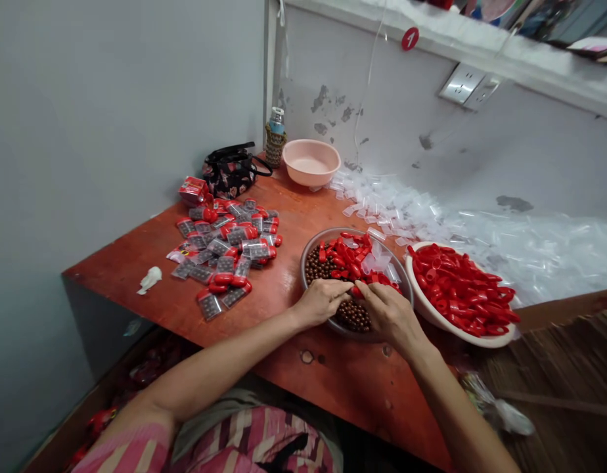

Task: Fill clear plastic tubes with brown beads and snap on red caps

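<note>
Both hands meet over the front of a grey bowl [307, 289] that holds brown beads [353, 315], red plastic caps [350, 256] and clear plastic pieces [377, 259]. My left hand [323, 301] pinches a small red cap from the left side. My right hand [388, 309] closes on the same red cap from the right, its fingers partly covering it. Right of the bowl stands a white basin [491, 341] heaped with red caps. On the left lies a pile of filled clear packets with red ends [234, 243].
Clear plastic sleeves [406, 203] spread along the wall. Behind are a pink basin [311, 161], a flowered bag [229, 171] and a bottle [275, 135]. White tissue [150, 280] lies at left. Cardboard [569, 374] is at right.
</note>
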Available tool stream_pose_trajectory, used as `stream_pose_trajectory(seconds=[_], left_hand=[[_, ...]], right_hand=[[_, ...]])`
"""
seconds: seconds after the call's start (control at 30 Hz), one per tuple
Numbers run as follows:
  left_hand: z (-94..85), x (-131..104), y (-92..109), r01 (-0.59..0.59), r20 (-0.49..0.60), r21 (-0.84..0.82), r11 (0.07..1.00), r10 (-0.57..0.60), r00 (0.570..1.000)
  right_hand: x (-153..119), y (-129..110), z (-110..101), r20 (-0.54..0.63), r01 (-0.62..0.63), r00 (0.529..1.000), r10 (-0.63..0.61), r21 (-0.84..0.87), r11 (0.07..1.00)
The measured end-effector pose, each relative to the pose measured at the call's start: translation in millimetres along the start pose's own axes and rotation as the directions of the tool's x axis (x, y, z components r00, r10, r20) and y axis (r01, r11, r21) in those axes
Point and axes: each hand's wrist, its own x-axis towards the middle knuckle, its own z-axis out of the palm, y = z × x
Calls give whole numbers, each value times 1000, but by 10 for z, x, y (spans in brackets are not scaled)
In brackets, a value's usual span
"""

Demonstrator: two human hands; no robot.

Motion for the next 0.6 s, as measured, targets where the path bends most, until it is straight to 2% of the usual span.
stream_pose_trajectory(seconds=[0.07, 0.1, 0.17, 0.23, 0.3, 0.43, 0.53, 0.6], left_hand=[[-48, 33, 39, 57, -42, -174, 983, -65, 997], [-67, 47, 48, 85, -55, -256, 963, -103, 993], [-92, 69, 45, 147, -43, -388, 910, -177, 983], [-100, 78, 29, 198, -1, -462, 864, -224, 975], [-97, 74, 20, 207, 11, -452, 868, -227, 974], [-82, 45, 66, 116, 16, -266, 957, -116, 993], [-77, 28, 110, 39, 44, -155, 987, -32, 998], [-77, 23, 120, 12, 29, -112, 994, -9, 1000]], right_hand=[[-5, -9, -28, -55, -160, 982, 181, 269, 950], [-23, -15, -33, -59, -229, 958, 280, 431, 873], [-79, -21, -23, -17, -291, 901, 433, 715, 636], [-143, -3, 7, 41, -281, 859, 510, 870, 404], [-189, 41, 48, 82, -276, 823, 562, 923, 269], [-177, 138, 109, 231, -383, 783, 577, 910, 156], [-103, 128, 106, 403, -494, 775, 488, 867, 68], [-58, 82, 90, 501, -527, 773, 389, 849, -46]])
